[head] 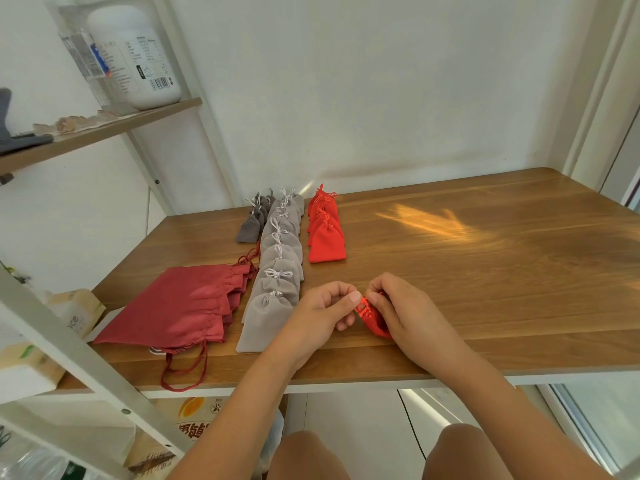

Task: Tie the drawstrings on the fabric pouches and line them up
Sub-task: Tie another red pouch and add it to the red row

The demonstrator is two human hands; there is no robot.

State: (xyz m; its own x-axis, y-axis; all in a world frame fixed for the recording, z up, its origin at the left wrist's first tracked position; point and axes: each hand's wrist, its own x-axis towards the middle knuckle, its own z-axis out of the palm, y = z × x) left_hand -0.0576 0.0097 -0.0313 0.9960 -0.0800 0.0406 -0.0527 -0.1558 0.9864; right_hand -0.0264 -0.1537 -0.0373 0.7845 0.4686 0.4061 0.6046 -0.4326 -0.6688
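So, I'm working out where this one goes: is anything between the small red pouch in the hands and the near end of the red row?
Nothing visible. Only bare wooden table lies between the small red fabric pouch and the nearest pouch of the red row.

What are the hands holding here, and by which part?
Both hold one small red pouch: the left hand pinches its drawstring at the gathered top, and the right hand grips the neck.
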